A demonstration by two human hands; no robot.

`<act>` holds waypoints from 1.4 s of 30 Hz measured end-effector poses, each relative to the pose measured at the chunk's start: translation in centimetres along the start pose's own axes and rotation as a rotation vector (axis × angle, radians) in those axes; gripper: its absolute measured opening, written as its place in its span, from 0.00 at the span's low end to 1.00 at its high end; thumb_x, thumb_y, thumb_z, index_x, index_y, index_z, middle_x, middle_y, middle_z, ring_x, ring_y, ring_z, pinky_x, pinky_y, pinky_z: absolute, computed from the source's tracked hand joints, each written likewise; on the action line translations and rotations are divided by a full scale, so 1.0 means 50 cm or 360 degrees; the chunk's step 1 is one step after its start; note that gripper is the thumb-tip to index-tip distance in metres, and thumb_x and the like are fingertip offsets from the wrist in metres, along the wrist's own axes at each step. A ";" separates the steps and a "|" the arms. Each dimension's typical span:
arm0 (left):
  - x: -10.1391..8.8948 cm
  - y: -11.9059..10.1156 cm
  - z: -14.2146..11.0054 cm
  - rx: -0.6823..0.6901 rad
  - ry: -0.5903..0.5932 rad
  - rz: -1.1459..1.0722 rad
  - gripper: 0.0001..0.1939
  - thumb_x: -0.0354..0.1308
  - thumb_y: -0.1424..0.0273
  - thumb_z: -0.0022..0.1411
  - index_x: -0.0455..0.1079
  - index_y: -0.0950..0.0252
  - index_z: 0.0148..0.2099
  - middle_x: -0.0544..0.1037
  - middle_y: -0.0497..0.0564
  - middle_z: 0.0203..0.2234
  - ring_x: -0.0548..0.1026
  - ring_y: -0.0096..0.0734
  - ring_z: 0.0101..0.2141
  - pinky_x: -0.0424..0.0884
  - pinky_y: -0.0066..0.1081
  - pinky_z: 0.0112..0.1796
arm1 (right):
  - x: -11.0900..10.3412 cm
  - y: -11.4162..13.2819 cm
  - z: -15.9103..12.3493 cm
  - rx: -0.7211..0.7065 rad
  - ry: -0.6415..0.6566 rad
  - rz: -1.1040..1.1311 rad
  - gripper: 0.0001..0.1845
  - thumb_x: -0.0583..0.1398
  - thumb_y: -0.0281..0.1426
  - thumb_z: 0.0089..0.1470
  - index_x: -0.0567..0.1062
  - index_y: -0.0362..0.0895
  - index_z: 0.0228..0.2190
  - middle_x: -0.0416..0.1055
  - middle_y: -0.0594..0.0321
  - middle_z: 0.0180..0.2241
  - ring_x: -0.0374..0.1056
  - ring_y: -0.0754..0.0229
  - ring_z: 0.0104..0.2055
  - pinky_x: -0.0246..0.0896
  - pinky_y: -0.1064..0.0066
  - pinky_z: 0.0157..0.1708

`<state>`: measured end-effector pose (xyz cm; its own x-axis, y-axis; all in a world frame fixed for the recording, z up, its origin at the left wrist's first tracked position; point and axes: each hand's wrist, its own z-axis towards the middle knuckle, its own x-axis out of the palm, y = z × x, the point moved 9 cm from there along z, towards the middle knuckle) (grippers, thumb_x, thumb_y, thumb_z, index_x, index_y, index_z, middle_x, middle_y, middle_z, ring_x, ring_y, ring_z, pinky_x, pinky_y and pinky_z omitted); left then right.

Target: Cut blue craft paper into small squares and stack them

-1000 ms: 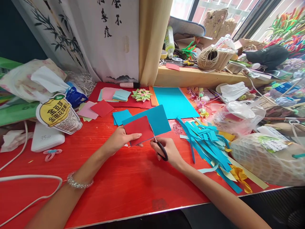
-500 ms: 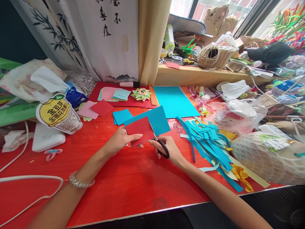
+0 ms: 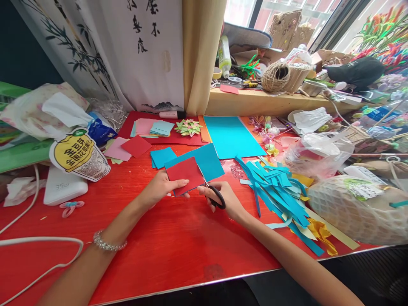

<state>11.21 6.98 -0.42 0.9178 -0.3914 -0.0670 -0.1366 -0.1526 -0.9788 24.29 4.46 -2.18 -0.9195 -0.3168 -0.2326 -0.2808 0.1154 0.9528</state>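
Observation:
My left hand pinches a red paper square laid over a larger blue sheet, thumb on top and fingers beneath. My right hand grips black-handled scissors, whose blades lie along the red square's right edge, over the blue sheet. Just behind the held papers rests a small stack of blue squares. Cut blue strips are heaped to the right of my right hand.
A large blue sheet lies at the back beside a folded paper star and pastel squares. On the left are a white power bank and a cable. A netted bundle sits at the right edge.
The view has shifted slightly. Both hands keep their holds, and the scissors stay at the red square's right edge with little visible movement.

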 end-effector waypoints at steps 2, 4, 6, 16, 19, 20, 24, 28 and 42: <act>0.001 0.004 0.000 -0.0017 -0.0002 0.0008 0.09 0.61 0.64 0.49 0.72 0.66 0.27 0.78 0.49 0.21 0.78 0.39 0.27 0.71 0.32 0.30 | 0.001 -0.003 0.001 0.0021 0.0009 0.0017 0.27 0.56 0.49 0.48 0.61 0.42 0.12 0.59 0.67 0.10 0.55 0.70 0.14 0.46 0.75 0.18; 0.003 0.005 0.000 -0.0022 -0.0004 0.0013 0.10 0.61 0.64 0.49 0.73 0.66 0.28 0.79 0.50 0.22 0.78 0.39 0.27 0.71 0.32 0.30 | 0.001 -0.006 0.001 0.0043 0.0017 0.0026 0.26 0.56 0.49 0.48 0.61 0.42 0.13 0.60 0.67 0.10 0.56 0.69 0.14 0.46 0.74 0.18; 0.004 0.006 0.001 -0.0022 0.0002 0.0008 0.09 0.61 0.64 0.49 0.73 0.66 0.28 0.79 0.50 0.22 0.78 0.39 0.27 0.71 0.31 0.29 | 0.001 -0.004 0.000 0.0051 0.0014 0.0029 0.26 0.56 0.49 0.47 0.61 0.42 0.12 0.60 0.67 0.10 0.57 0.69 0.15 0.47 0.74 0.18; 0.004 0.009 0.003 -0.0007 0.0025 0.0056 0.12 0.60 0.63 0.51 0.72 0.67 0.26 0.79 0.50 0.21 0.77 0.37 0.27 0.71 0.31 0.32 | -0.002 0.000 -0.003 -0.0008 -0.0057 0.0052 0.26 0.58 0.49 0.45 0.61 0.43 0.13 0.58 0.69 0.10 0.57 0.69 0.13 0.47 0.75 0.17; 0.004 0.013 0.004 -0.0013 0.0034 0.0046 0.11 0.60 0.63 0.51 0.72 0.67 0.26 0.78 0.49 0.20 0.77 0.37 0.27 0.71 0.31 0.31 | -0.002 -0.004 -0.001 -0.0004 -0.0066 0.0059 0.26 0.59 0.49 0.44 0.61 0.42 0.13 0.58 0.69 0.10 0.57 0.69 0.13 0.47 0.75 0.16; 0.004 0.013 0.004 -0.0010 0.0034 0.0040 0.11 0.60 0.63 0.51 0.72 0.67 0.26 0.78 0.49 0.20 0.77 0.37 0.27 0.71 0.31 0.31 | -0.001 -0.006 0.000 0.0004 -0.0058 0.0052 0.26 0.59 0.49 0.44 0.61 0.42 0.13 0.59 0.69 0.10 0.57 0.69 0.13 0.47 0.76 0.16; 0.007 0.013 0.004 0.0002 0.0048 0.0038 0.10 0.60 0.64 0.51 0.71 0.67 0.28 0.78 0.49 0.21 0.77 0.36 0.25 0.71 0.30 0.29 | -0.001 -0.011 0.004 0.0055 -0.0014 -0.0004 0.26 0.57 0.49 0.46 0.63 0.41 0.12 0.59 0.68 0.10 0.57 0.69 0.14 0.47 0.76 0.18; 0.011 0.014 0.004 -0.0014 0.0058 0.0051 0.08 0.60 0.66 0.51 0.71 0.67 0.29 0.78 0.49 0.21 0.77 0.37 0.25 0.70 0.29 0.27 | -0.002 -0.015 0.007 0.0101 0.0020 -0.0043 0.27 0.56 0.50 0.46 0.63 0.41 0.11 0.60 0.66 0.09 0.55 0.70 0.15 0.46 0.76 0.18; 0.010 0.024 0.008 -0.0051 0.0052 0.0040 0.10 0.60 0.64 0.51 0.73 0.67 0.30 0.79 0.50 0.21 0.77 0.36 0.25 0.71 0.29 0.28 | -0.005 -0.030 0.011 0.0031 -0.0057 0.0038 0.26 0.59 0.49 0.44 0.63 0.41 0.11 0.58 0.68 0.08 0.56 0.69 0.12 0.47 0.76 0.16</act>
<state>11.66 6.97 -1.73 0.9014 -0.4247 -0.0844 -0.1717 -0.1715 -0.9701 24.80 4.87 -3.65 -0.9353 -0.2798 -0.2168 -0.2634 0.1410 0.9543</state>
